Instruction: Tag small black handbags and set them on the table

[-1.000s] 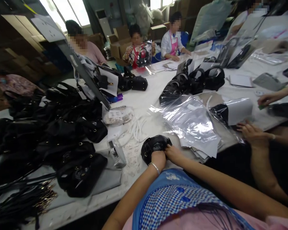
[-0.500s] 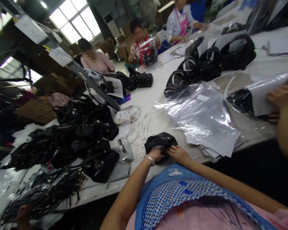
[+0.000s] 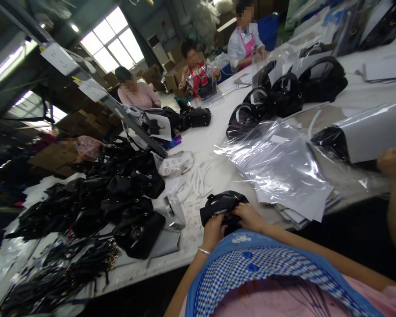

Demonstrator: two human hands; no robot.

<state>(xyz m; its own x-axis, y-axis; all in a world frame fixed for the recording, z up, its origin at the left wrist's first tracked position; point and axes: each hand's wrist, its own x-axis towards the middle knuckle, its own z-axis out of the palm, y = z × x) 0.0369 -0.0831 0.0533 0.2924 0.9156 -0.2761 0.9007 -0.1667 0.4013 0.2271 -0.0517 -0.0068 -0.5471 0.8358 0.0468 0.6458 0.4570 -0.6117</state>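
Note:
A small black handbag (image 3: 221, 204) lies at the near edge of the white table (image 3: 214, 132), right in front of me. My left hand (image 3: 214, 228), with a thin bracelet at the wrist, grips the bag's near side with curled fingers. My right hand (image 3: 250, 216) is closed on the bag's right part. Both hands meet at the bag's opening; what lies under the fingers is hidden.
A heap of black handbags (image 3: 119, 193) and straps (image 3: 66, 268) fills the left. A tape dispenser (image 3: 172, 211) and white cords (image 3: 198, 178) lie beside my bag. Clear plastic bags on paper sheets (image 3: 284, 167) lie to the right. A neighbour's hand (image 3: 394, 162) is at far right; several people sit across.
The view has tilted and swung left. The bag has come a little nearer to me and both hands have shifted on it. The neighbour's hand has drawn back from the wrapped bag.

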